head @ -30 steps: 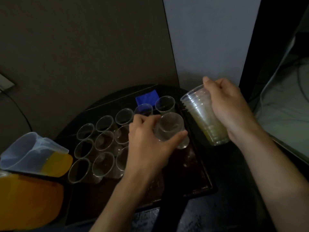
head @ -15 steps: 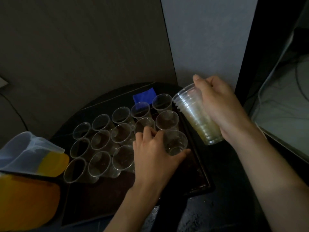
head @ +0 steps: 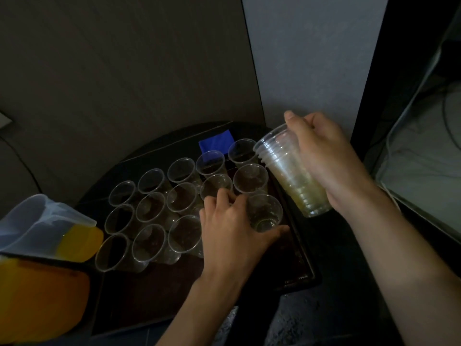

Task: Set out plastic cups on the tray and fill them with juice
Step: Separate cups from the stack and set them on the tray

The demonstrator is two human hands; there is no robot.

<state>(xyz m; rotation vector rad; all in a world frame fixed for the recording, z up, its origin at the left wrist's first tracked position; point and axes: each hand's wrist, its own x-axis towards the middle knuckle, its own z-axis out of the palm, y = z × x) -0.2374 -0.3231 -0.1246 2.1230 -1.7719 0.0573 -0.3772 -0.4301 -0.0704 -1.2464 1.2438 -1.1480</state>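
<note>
Left hand (head: 232, 226) grasps one clear plastic cup (head: 264, 213), upright on the dark tray (head: 303, 268) at its right side, near row. Right hand (head: 324, 161) clenched around tilted stack of nested cups (head: 287, 173), held right of tray. Empty cups in rows fill tray's far-left part. Juice pitcher (head: 47, 228) stands left of the tray.

Cups (head: 179, 199) on tray (head: 303, 260); jug (head: 37, 226) at its left.

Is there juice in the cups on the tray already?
No, the cups on the tray look clear and empty, while the orange juice sits in the jug at the left.
</note>
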